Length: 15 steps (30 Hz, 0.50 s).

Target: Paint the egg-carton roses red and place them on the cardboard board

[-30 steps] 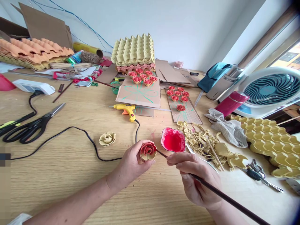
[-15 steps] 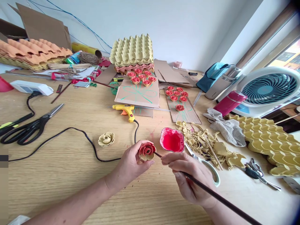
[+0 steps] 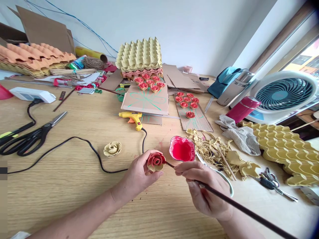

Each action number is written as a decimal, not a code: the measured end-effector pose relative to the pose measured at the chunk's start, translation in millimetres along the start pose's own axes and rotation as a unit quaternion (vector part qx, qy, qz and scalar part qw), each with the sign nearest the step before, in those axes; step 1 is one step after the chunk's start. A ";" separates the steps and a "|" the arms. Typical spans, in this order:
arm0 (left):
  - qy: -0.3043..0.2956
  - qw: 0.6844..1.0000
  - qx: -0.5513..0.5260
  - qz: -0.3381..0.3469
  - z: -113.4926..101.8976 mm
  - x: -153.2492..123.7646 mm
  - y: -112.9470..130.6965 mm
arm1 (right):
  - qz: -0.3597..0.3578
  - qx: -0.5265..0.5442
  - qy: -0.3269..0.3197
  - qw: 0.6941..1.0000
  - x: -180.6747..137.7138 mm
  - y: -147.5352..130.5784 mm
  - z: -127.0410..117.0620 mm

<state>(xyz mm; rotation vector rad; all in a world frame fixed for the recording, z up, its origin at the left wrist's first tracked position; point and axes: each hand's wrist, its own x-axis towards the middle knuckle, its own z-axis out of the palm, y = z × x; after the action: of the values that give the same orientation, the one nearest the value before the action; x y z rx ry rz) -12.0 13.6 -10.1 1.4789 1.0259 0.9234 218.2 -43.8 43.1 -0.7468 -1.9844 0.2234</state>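
Between the thumb and fingers of my left hand (image 3: 143, 171) is a paper rose (image 3: 156, 161), red in its middle and upper petals, pale yellow on the lower ones. My right hand (image 3: 208, 189) grips a long dark paintbrush (image 3: 239, 204). The brush's tip touches the rose's right edge. Just beyond my right hand stands a small wavy-rimmed bowl (image 3: 182, 149) of red paint. An unpainted cream rose (image 3: 112, 149) lies on the table to the left of my left hand.
A yellow glue gun (image 3: 133, 119) lies ahead, its black cord running left. Red roses sit on cardboard pieces (image 3: 147, 100) behind it. Black scissors (image 3: 37, 136) are at left; paper scraps (image 3: 214, 146), keys (image 3: 270, 184) and an egg tray (image 3: 281, 152) at right.
My right hand and the paintbrush have shifted slightly right, with the tip now at the rose's right edge. A bit more red shows on that side. My left hand stays nearly still.
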 end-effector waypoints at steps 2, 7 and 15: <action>0.000 1.000 0.009 0.008 -0.2 -0.2 0.5 | 0.007 0.020 0.027 0.999 -1.2 0.4 -1.9; -0.007 1.000 0.016 0.024 0.2 -1.8 3.5 | 0.027 0.052 0.052 0.997 -3.4 1.4 -0.4; 0.003 1.000 -0.011 0.024 -0.1 -1.4 1.5 | 0.056 0.059 0.047 0.996 -8.5 2.1 1.6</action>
<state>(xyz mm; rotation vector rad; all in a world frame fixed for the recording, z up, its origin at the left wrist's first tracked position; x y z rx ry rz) -12.4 12.3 -8.7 1.4878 0.9858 0.9704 220.7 -46.9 35.2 -0.7786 -1.8270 0.3628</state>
